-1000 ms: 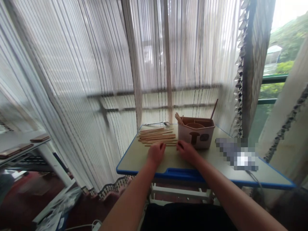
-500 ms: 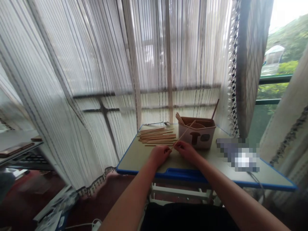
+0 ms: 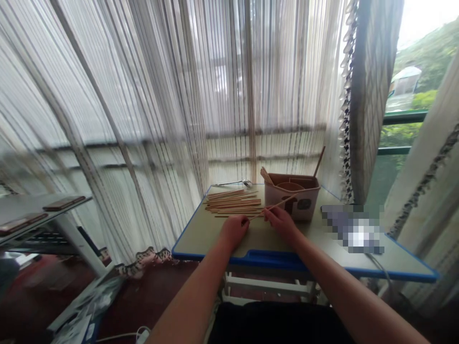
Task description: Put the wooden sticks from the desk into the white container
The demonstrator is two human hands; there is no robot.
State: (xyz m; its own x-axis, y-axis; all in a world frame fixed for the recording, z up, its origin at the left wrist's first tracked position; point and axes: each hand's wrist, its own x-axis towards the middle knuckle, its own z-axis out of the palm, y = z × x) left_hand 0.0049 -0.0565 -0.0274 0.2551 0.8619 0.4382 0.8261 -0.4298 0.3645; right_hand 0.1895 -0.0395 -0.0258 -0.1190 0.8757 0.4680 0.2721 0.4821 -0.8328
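A thin wooden chopstick (image 3: 287,199) slants up to the right between my two hands, in front of the bin. My left hand (image 3: 234,230) is closed around its lower end, while my right hand (image 3: 280,223) pinches it further along. Whether a second stick lies against it, I cannot tell. Beyond my left hand, many loose chopsticks (image 3: 234,203) lie side by side on the table. Just behind my right hand stands a pinkish divided bin (image 3: 311,203), with a bundle of chopsticks (image 3: 266,175) leaning out at its left and one darker stick (image 3: 319,161) at its right.
The pale tabletop (image 3: 201,234) has a blue edge. A metal spoon (image 3: 247,183) lies at its back edge. On the right sits a blurred-out object (image 3: 353,229) with a cable. Striped curtains (image 3: 229,95) hang behind, and another table (image 3: 77,210) stands at the left.
The held chopstick has tipped from steep to much flatter, its far end swinging down to the right. My right hand has shifted slightly right. The view has turned a little.
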